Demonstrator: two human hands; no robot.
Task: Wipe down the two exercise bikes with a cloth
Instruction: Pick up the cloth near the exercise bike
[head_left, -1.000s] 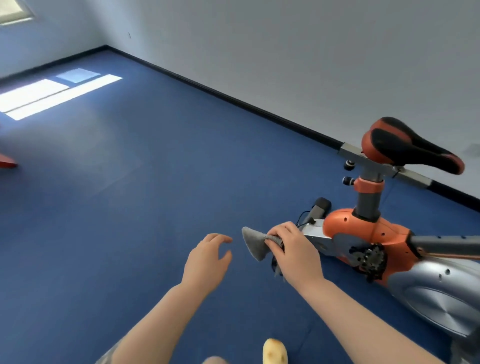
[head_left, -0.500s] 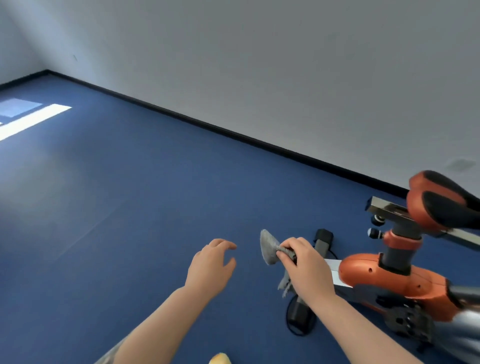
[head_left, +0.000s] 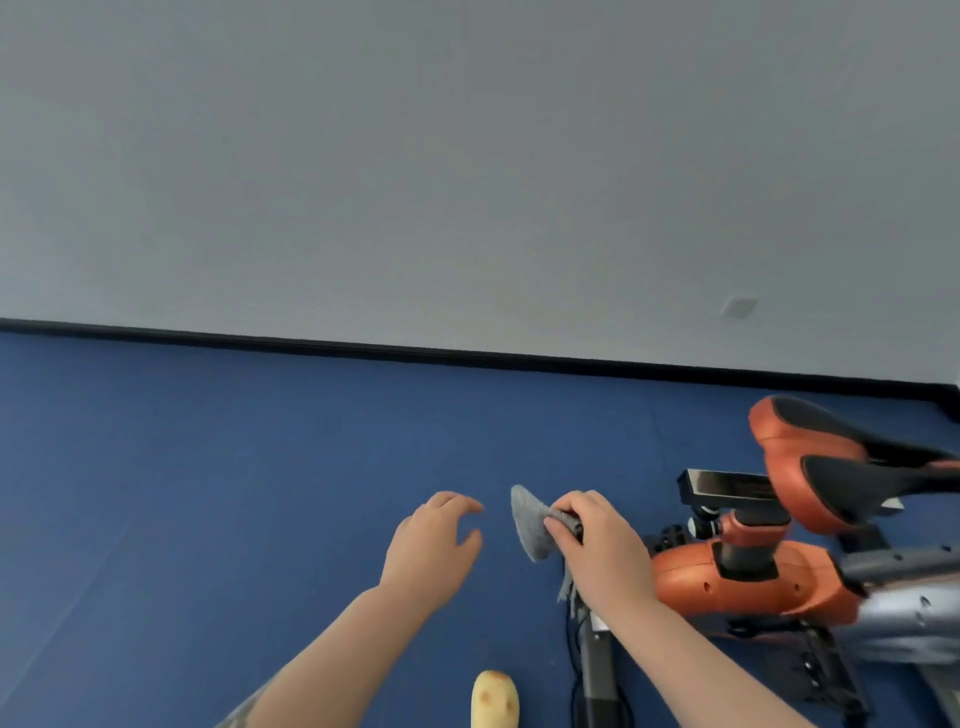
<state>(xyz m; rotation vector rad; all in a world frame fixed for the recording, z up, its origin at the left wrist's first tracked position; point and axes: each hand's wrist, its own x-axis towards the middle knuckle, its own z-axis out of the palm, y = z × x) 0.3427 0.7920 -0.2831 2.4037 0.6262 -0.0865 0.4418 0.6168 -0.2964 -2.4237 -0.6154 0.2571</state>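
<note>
Low at the right, on blue floor (head_left: 208, 493) below a grey wall (head_left: 467, 156): orange exercise bike (head_left: 753, 582), saddle (head_left: 841, 467) raised. Just left of it, right hand (head_left: 597, 545) clenched around grey cloth (head_left: 530, 522). Beside that, left hand (head_left: 434, 545) loose, fingers spread, grasping nothing.

Blue floor (head_left: 208, 493), grey wall (head_left: 415, 156) with black baseboard (head_left: 363, 349), small wall plate (head_left: 738, 307), yellow shoe tip (head_left: 494, 701) at bottom edge.
</note>
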